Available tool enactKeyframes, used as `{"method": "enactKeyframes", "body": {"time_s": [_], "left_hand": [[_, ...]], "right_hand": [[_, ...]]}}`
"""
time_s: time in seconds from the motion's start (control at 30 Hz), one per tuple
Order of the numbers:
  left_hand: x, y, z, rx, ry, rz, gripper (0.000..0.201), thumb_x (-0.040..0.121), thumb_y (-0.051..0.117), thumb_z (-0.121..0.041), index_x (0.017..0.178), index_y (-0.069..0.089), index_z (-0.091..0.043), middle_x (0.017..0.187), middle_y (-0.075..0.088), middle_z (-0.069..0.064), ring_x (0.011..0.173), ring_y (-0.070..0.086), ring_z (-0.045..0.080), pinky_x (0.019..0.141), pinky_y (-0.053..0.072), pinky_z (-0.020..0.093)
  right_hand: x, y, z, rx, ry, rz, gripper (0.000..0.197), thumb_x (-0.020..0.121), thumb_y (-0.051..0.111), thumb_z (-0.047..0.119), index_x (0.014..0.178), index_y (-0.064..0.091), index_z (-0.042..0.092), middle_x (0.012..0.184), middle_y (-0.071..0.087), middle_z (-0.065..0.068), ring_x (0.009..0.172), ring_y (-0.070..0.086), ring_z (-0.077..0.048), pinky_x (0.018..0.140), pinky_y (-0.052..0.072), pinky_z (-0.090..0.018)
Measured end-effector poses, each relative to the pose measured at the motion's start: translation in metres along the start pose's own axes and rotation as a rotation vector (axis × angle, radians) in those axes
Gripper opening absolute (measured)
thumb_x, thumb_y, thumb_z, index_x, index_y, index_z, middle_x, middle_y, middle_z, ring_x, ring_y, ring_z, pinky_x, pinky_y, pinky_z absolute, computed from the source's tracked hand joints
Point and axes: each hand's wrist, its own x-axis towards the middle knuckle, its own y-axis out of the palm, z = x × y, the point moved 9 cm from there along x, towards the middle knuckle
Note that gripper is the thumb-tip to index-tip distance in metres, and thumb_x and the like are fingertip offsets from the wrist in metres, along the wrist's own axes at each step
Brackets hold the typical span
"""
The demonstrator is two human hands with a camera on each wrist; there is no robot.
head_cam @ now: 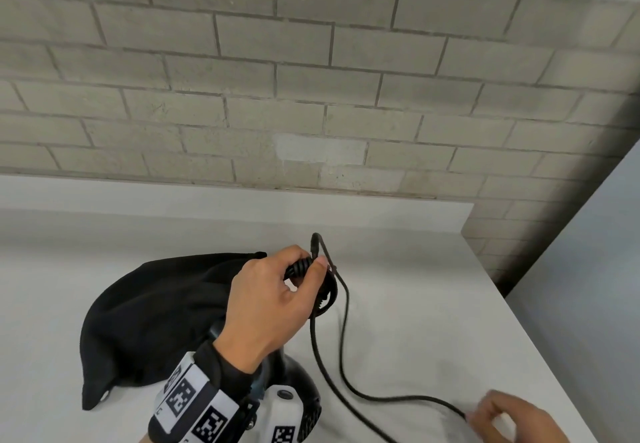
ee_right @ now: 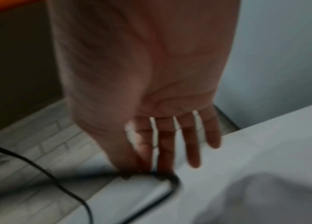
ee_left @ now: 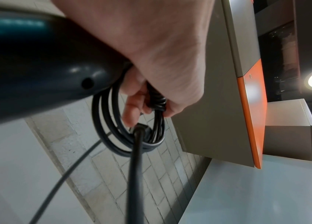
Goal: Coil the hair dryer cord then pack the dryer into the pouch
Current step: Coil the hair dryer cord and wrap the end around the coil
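Your left hand [head_cam: 266, 299] grips the hair dryer [ee_left: 36, 68] handle together with several coiled loops of black cord [head_cam: 341, 352]; the handle's long axis runs up and away from you, body end toward the counter's near edge. The glossy dark dryer sits mid-counter, just beside the black pouch [head_cam: 145, 318] on its left. Loose cord trails toward the near right corner, where your right hand [head_cam: 509, 416] pinches it, other fingers straight. White counter [head_cam: 433, 287], grey brick wall [head_cam: 311, 79] behind.
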Motion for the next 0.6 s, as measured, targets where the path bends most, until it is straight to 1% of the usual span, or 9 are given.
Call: {"method": "enactKeyframes", "body": {"time_s": [0.03,0.07,0.13,0.23,0.27,0.3,0.4,0.5,0.6], "left_hand": [[-0.001,0.000,0.000,0.004,-0.002,-0.001,0.041,0.086,0.048,-0.061,0.076,0.066,-0.026,0.061,0.066,-0.011,0.055,0.066,0.011,0.058,0.055,0.039],[-0.001,0.001,-0.001,0.011,0.000,-0.002,0.040,0.086,0.048,-0.060,0.076,0.066,-0.026,0.060,0.066,-0.012,0.054,0.064,0.011,0.058,0.055,0.038],[-0.003,0.002,-0.006,0.025,0.011,-0.004,0.040,0.086,0.048,-0.060,0.074,0.065,-0.027,0.059,0.065,-0.012,0.050,0.060,0.011,0.055,0.053,0.038],[-0.005,0.005,-0.013,0.045,0.026,-0.003,0.038,0.086,0.048,-0.060,0.074,0.064,-0.027,0.058,0.064,-0.015,0.047,0.057,0.009,0.052,0.051,0.035],[-0.006,0.007,-0.015,0.049,0.030,0.001,0.038,0.087,0.048,-0.060,0.074,0.063,-0.028,0.058,0.063,-0.016,0.046,0.056,0.009,0.051,0.050,0.033],[-0.007,0.008,-0.016,0.052,0.034,0.007,0.038,0.087,0.048,-0.060,0.073,0.063,-0.028,0.057,0.063,-0.017,0.045,0.054,0.009,0.050,0.049,0.032],[-0.006,0.004,-0.013,0.043,0.040,0.000,0.037,0.088,0.049,-0.059,0.074,0.063,-0.028,0.055,0.061,-0.015,0.043,0.054,0.010,0.049,0.049,0.033],[-0.005,-0.001,-0.008,0.039,0.045,-0.017,0.036,0.088,0.049,-0.059,0.074,0.063,-0.028,0.056,0.061,-0.013,0.043,0.054,0.011,0.048,0.048,0.034],[-0.007,0.001,-0.013,0.060,0.060,-0.013,0.035,0.088,0.049,-0.058,0.072,0.061,-0.028,0.055,0.058,-0.021,0.040,0.048,0.008,0.046,0.037,0.024]], "right_hand": [[-0.010,-0.003,0.011,0.098,0.041,0.113,0.035,0.071,0.085,0.013,0.066,0.061,0.038,0.064,0.065,0.018,0.066,0.062,0.000,0.067,0.040,-0.001],[-0.012,-0.008,0.035,0.034,-0.069,0.108,0.029,0.075,0.082,0.017,0.071,0.062,0.037,0.069,0.067,0.019,0.074,0.063,0.003,0.072,0.040,0.000],[-0.015,0.012,0.084,0.136,-0.163,0.106,0.011,0.079,0.074,0.040,0.083,0.064,0.039,0.081,0.070,0.022,0.085,0.064,0.005,0.078,0.041,-0.001],[-0.020,0.052,0.148,0.321,-0.171,0.267,0.056,0.065,0.053,0.084,0.097,0.062,0.040,0.096,0.069,0.024,0.097,0.062,0.008,0.085,0.045,-0.008],[-0.028,0.071,0.169,0.294,-0.162,0.367,0.061,0.065,0.051,0.086,0.104,0.060,0.039,0.098,0.069,0.022,0.098,0.061,0.008,0.086,0.046,-0.011],[-0.035,0.086,0.187,0.318,-0.155,0.432,0.055,0.070,0.055,0.077,0.108,0.057,0.037,0.096,0.069,0.018,0.094,0.062,0.006,0.083,0.047,-0.013],[-0.031,0.105,0.205,0.400,-0.108,0.385,0.015,0.086,0.064,0.042,0.093,0.055,0.033,0.073,0.064,0.012,0.065,0.058,-0.003,0.064,0.047,-0.018],[-0.030,0.112,0.204,0.448,-0.089,0.387,0.019,0.078,0.069,0.042,0.083,0.055,0.030,0.062,0.058,0.018,0.059,0.054,-0.001,0.062,0.049,-0.018],[-0.029,0.111,0.205,0.414,-0.107,0.325,0.025,0.071,0.065,0.045,0.081,0.059,0.022,0.065,0.061,0.006,0.058,0.055,-0.005,0.061,0.050,-0.024]]}}
